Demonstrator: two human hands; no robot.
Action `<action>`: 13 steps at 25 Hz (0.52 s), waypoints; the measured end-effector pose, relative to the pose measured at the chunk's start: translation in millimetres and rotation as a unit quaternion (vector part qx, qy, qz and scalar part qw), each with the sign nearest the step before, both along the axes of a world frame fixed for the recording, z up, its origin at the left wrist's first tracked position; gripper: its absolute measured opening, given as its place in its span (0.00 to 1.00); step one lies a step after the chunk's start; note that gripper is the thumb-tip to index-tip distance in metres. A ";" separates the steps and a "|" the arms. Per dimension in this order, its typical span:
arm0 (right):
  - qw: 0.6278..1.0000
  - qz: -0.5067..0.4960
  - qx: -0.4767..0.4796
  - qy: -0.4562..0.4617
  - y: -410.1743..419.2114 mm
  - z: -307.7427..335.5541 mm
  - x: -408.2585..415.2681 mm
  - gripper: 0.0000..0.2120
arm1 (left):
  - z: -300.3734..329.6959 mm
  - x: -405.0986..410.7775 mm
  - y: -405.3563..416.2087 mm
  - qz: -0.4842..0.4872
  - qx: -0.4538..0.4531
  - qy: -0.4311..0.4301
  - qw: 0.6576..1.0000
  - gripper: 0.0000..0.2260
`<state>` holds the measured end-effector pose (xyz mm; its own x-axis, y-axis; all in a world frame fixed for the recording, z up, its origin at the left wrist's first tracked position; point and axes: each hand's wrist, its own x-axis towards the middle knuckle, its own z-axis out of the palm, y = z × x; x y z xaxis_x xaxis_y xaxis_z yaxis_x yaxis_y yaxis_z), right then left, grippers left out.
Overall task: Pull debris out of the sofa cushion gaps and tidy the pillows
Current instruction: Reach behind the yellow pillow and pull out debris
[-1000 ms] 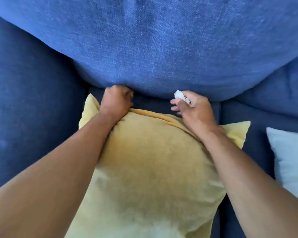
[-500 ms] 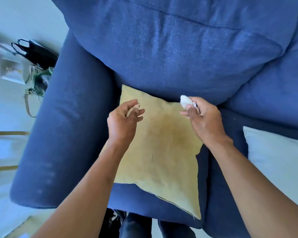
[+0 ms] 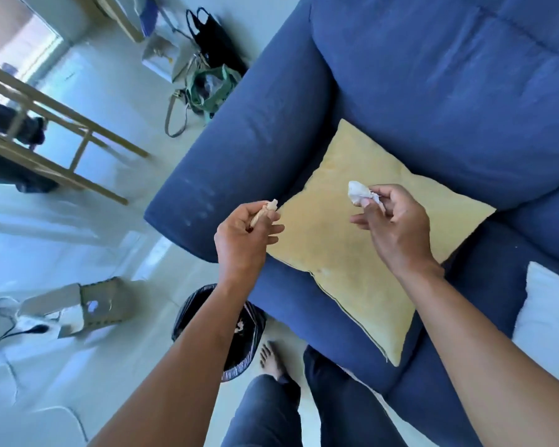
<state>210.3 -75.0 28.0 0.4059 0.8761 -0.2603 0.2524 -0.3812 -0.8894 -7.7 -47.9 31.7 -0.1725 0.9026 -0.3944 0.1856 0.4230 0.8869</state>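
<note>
The left hand (image 3: pixel 244 235) pinches a tan scrap (image 3: pixel 265 211) above the sofa (image 3: pixel 433 91) armrest's edge. The right hand (image 3: pixel 396 227) grips a crumpled white tissue (image 3: pixel 357 192) over the yellow pillow (image 3: pixel 346 253), which lies flat on the seat's left corner.

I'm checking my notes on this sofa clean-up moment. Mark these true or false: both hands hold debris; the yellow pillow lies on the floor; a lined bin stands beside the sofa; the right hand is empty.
1. Both hands hold debris. True: left hand pinches a tan scrap, right hand a crumpled white tissue.
2. The yellow square pillow lies on the floor. False: it lies on the blue fabric sofa seat.
3. A black-lined bin stands beside the sofa. True.
4. The right hand is empty. False: it holds the tissue.
</note>
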 end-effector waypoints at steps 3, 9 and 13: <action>0.998 0.057 -0.018 0.008 -15.5 -2.4 -57.7 0.04 | -7.8 -65.3 -40.4 0.054 -0.021 0.032 0.998 0.03; 0.986 0.151 -0.068 0.001 -68.4 -41.1 -178.8 0.03 | -69.4 -190.4 -156.8 0.132 -0.125 0.119 0.976 0.01; 0.974 0.203 -0.095 -0.021 -113.4 -74.1 -246.8 0.06 | -101.5 -241.5 -227.7 0.165 -0.180 0.177 0.953 0.03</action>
